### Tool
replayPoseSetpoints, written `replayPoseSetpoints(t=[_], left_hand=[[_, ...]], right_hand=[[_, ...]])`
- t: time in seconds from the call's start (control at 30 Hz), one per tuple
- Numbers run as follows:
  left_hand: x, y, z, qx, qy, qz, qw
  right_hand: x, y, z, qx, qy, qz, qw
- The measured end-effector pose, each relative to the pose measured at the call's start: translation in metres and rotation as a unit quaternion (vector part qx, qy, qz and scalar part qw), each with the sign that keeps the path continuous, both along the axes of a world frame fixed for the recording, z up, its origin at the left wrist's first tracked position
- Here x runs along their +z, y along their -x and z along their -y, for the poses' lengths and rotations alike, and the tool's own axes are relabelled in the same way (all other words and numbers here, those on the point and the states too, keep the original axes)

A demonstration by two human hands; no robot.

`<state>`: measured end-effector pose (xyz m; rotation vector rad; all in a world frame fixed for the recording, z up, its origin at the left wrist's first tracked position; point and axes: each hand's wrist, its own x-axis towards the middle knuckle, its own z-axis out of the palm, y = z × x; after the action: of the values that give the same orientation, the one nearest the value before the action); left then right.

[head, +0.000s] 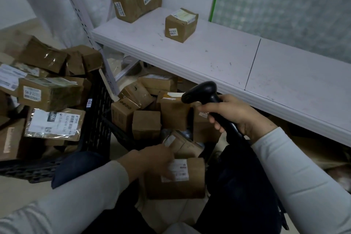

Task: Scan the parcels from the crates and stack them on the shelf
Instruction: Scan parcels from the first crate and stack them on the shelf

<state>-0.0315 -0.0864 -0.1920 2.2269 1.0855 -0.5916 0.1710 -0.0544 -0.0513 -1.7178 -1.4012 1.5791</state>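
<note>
My right hand (pixel 233 114) grips a black handheld scanner (pixel 205 93), its head pointing left over the crate parcels. My left hand (pixel 153 161) holds a brown cardboard parcel (pixel 182 178) with a white label, low in front of me between my knees; the hand is blurred. Two black crates (pixel 95 135) hold several brown parcels: a heaped one at the left and one in the middle (pixel 121 135). On the white shelf (pixel 218 59) stand two parcels, a larger one (pixel 136 0) at the back and a smaller one (pixel 180 24) nearer.
A perforated shelf upright (pixel 79 11) rises at the shelf's left end. The wall is white, with a green-edged patterned panel (pixel 284 5) at the right. More boxes lie under the shelf. My dark trouser legs (pixel 237 186) fill the lower middle.
</note>
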Motion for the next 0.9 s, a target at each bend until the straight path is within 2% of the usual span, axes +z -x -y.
replayPoseSetpoints(t=[0.1,0.17,0.2,0.27,0.33,0.43,0.5,0.6,0.8,0.9], left_hand=[[0.04,0.015,-0.007,0.144,0.06,0.13,0.979],[0.055,0.026,-0.017,0.258,0.072,0.224,0.937],[0.06,0.03,-0.022,0.319,0.078,0.276,0.903],[0.071,0.032,-0.028,0.442,0.095,0.377,0.808],[0.081,0.027,-0.03,0.516,0.109,0.458,0.716],[0.096,0.015,-0.031,0.553,0.137,0.538,0.622],[0.102,0.008,-0.03,0.559,0.164,0.576,0.574],[0.108,0.0,-0.027,0.555,0.187,0.603,0.541],[0.118,-0.005,-0.017,0.536,0.232,0.599,0.548],[0.123,0.006,-0.021,0.564,0.224,0.595,0.527]], right_hand=[[0.013,-0.006,0.004,-0.027,-0.022,-0.019,0.999],[0.023,-0.01,0.007,-0.067,-0.042,-0.044,0.996],[0.028,-0.013,0.009,-0.085,-0.053,-0.06,0.993],[0.036,-0.015,0.013,-0.108,-0.068,-0.094,0.987],[0.04,-0.015,0.016,-0.123,-0.077,-0.119,0.982],[0.038,-0.009,0.018,-0.179,-0.1,-0.168,0.964],[0.031,-0.006,0.017,-0.23,-0.12,-0.173,0.95],[0.019,-0.004,0.015,-0.249,-0.124,-0.159,0.947],[0.014,0.0,0.014,-0.248,-0.11,-0.188,0.944],[0.02,-0.002,0.014,-0.255,-0.116,-0.189,0.941]])
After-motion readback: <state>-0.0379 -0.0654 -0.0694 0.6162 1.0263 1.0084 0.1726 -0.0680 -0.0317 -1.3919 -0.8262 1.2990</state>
